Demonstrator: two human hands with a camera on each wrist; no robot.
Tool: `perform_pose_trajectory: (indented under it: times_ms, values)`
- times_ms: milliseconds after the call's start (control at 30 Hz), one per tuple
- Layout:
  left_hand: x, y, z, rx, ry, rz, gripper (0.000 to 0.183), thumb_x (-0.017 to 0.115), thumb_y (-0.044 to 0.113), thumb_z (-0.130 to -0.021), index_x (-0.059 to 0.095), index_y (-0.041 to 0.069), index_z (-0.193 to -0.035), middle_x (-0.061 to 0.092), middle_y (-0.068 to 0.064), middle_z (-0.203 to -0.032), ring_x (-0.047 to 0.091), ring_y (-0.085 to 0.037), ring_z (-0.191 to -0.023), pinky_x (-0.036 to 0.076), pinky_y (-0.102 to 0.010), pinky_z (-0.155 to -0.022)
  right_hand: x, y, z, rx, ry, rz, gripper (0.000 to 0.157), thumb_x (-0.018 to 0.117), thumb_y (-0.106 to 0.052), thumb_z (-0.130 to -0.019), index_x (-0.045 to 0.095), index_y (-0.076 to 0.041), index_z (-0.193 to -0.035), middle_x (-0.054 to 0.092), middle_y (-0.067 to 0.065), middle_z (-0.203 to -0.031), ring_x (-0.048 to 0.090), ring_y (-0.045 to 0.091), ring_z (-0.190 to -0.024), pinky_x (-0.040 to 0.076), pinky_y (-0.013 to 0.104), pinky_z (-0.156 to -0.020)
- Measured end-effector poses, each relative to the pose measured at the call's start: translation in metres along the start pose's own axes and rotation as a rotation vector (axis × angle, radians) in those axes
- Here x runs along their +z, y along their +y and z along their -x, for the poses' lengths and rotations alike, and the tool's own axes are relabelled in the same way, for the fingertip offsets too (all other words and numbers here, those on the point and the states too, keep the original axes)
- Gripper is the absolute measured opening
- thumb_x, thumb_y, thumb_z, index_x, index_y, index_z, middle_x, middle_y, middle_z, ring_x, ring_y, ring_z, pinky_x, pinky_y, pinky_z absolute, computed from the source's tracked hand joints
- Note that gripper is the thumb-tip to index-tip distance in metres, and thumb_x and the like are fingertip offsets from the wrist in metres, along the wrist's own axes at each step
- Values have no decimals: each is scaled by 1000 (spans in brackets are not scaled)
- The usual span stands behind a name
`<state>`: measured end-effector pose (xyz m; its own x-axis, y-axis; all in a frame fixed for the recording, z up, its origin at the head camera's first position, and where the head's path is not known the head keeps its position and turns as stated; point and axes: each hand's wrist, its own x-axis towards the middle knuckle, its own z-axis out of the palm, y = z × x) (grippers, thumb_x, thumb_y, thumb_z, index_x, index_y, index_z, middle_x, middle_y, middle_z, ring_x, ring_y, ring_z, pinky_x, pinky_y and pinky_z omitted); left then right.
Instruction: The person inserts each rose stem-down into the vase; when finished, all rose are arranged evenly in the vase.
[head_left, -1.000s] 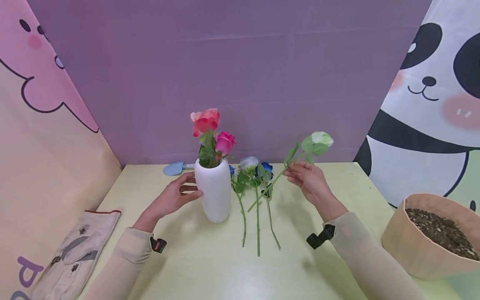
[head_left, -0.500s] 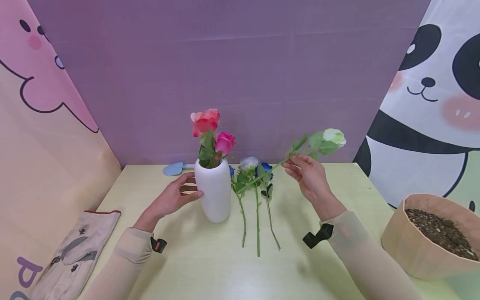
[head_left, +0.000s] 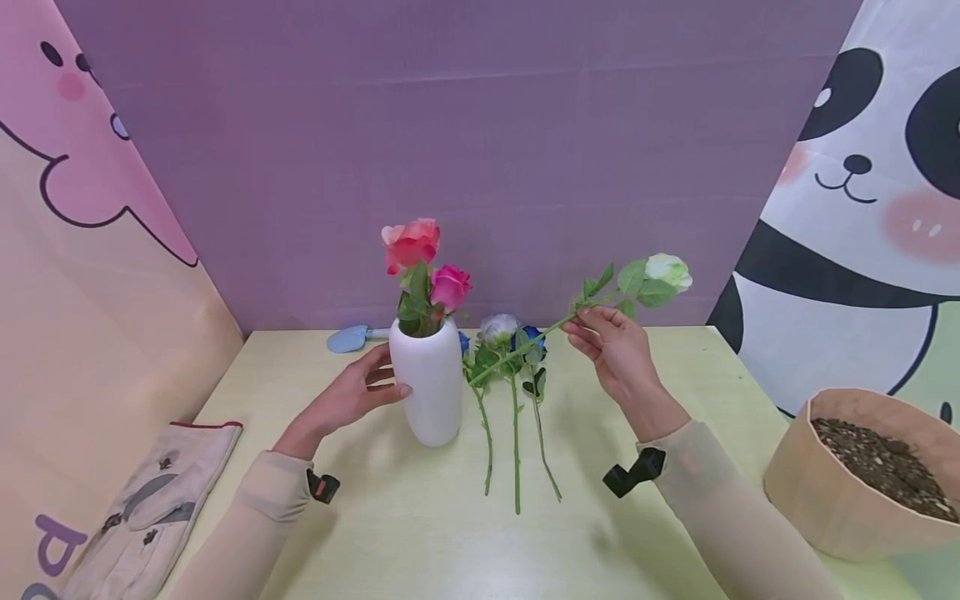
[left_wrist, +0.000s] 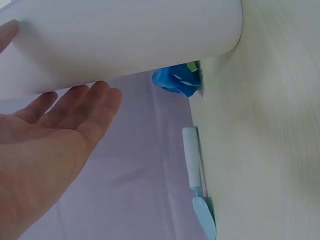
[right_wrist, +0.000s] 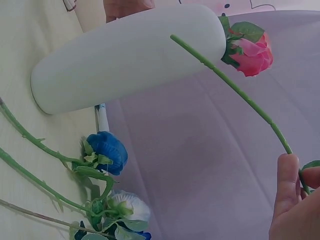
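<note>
A tall white vase (head_left: 429, 387) stands upright, with a coral rose (head_left: 411, 243) and a magenta rose (head_left: 450, 287) in it. Against its left side rests my left hand (head_left: 356, 392), thumb at the front and fingers nearly straight, touching the wall in the left wrist view. My right hand (head_left: 617, 358) pinches the stem of a white-green rose (head_left: 667, 272) between thumb and fingers. That rose tilts, bloom to the upper right. Its bare stem end points left towards the vase, above the lying flowers; in the right wrist view the green stem (right_wrist: 235, 89) crosses in front of the vase.
Right of the vase lie a pale white-blue flower (head_left: 498, 328) and blue flowers (head_left: 534, 337), stems towards me. A light-blue trowel (head_left: 347, 338) lies behind it. Gloves (head_left: 161, 492) lie at the left edge, and a beige pot (head_left: 840, 492) of soil stands at the right.
The white-green rose has tipped flatter; its bloom moved right and up, and its stem end swung up and left towards the vase. The left hand and vase have hardly moved.
</note>
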<state>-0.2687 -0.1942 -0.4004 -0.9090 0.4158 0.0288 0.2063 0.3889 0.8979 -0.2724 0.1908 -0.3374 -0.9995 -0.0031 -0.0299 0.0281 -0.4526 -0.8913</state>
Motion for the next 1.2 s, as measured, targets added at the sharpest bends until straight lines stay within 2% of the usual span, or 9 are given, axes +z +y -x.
perform_pose_trajectory:
  times_ms: [300, 467, 800, 1200]
  values:
    - [3, 3, -1, -11, 6, 35, 83, 74, 33, -91, 26, 14, -156, 40, -11, -155, 42, -38, -143, 44, -53, -113, -1, 2, 0, -14, 6, -6, 10, 62, -11, -98, 54, -8, -103, 66, 0, -93, 74, 11, -82, 60, 18, -75]
    - [7, 5, -2, -18, 41, 48, 83, 78, 34, -87, 30, 15, -152, 44, -9, -148, 47, -35, -139, 45, -50, -113, 0, 1, 0, -42, 13, -22, 8, 61, -9, -98, 54, -8, -101, 66, 0, -90, 74, 11, -81, 60, 18, -74]
    - [13, 6, -5, -48, 110, 25, 86, 85, 35, -80, 33, 16, -146, 48, -8, -140, 54, -32, -129, 46, -50, -111, 2, -2, 0, -74, 14, -85, 7, 63, -7, -97, 56, -7, -97, 68, 1, -90, 74, 12, -78, 60, 19, -72]
    - [12, 3, -3, -38, 94, 10, 87, 83, 41, -81, 33, 17, -148, 48, -8, -141, 53, -32, -130, 47, -52, -110, 9, -10, 2, -136, 2, -107, 8, 61, -9, -99, 55, -5, -104, 68, 3, -91, 74, 12, -80, 60, 17, -73]
